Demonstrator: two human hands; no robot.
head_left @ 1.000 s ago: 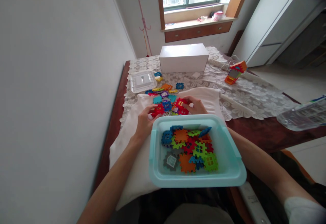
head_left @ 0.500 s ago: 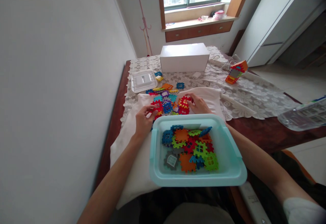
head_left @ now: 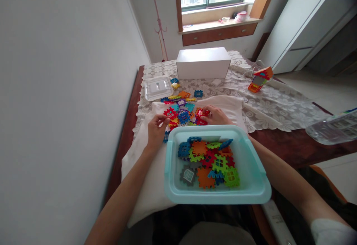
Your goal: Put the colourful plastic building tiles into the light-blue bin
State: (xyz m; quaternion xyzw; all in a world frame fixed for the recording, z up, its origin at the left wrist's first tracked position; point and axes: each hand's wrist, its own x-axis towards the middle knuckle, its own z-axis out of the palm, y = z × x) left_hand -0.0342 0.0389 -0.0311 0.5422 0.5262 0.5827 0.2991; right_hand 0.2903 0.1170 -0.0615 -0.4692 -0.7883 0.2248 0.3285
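Note:
A pile of coloured interlocking plastic tiles lies on a white cloth just beyond a light blue tub. My left hand pinches a red tile at the pile's left edge. At the pile's right edge, my right hand has its fingertips closed on another red tile. Inside the tub lie several more tiles, orange, green, blue, red and grey.
A clear lid and loose tiles lie further back on the lace tablecloth. A white box stands behind them, a small built toy house to the right. A clear plastic bag sits at the right edge.
My left hand lifted its red tile up and back from the pile's left edge. My right hand shifted slightly on the red tile at the right.

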